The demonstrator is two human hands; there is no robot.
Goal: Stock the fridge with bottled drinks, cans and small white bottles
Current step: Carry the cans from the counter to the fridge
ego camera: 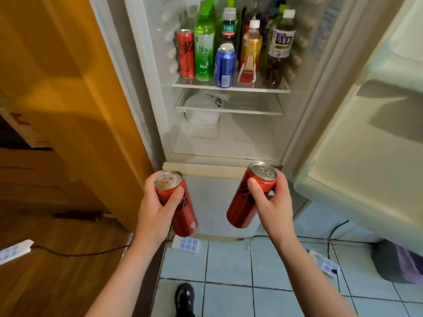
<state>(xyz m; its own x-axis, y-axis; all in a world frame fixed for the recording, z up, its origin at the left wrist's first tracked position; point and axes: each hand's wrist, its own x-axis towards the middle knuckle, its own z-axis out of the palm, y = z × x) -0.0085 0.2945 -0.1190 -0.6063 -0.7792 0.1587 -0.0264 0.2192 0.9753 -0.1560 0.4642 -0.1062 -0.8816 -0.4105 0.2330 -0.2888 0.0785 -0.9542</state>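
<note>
Fridge (229, 143) open; landmark is its glass shelf (229, 89).

- Left hand (158, 209): grip clamped round left red can (185, 216), thumb across the front. Can held in the air well below the shelf, towards its left end, top tilted towards the camera.
- Right hand (272, 202): grip clamped round right red can (242, 202), also well below the shelf, towards its right end, leaning right.
- On the shelf, front row left to right, all upright: shelved red can (186, 53), green tea bottle (204, 53), blue can (225, 65), yellow-labelled bottle (250, 51), dark tea bottle (278, 53). More bottles stand behind them.
- White bag (203, 110) just under the shelf.
- Fridge door (366, 133) swung out right of the shelf.
- Black shoe (185, 298) on tile far below the shelf.
</note>
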